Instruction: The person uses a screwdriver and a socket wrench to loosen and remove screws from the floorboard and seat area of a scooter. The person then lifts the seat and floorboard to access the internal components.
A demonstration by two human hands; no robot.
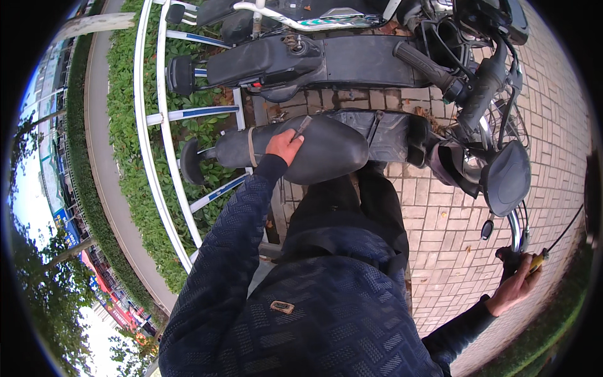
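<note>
On the black seat of an electric scooter rests my left hand, its fingers closed round a short dark metal tool. That tool's exact kind is unclear, since the fist hides part of it. A tan strap circles the seat behind this hand. Far to the right, my right hand grips a screwdriver with a yellow handle and a long thin dark shaft pointing away. Beside those fingers is a black handlebar grip. A thin bar with a round end lies on the scooter's footboard.
Another black scooter stands parallel beyond this one, with a white-framed bike behind it. A white metal railing and green hedge border the left. A mirror juts out over the brick paving.
</note>
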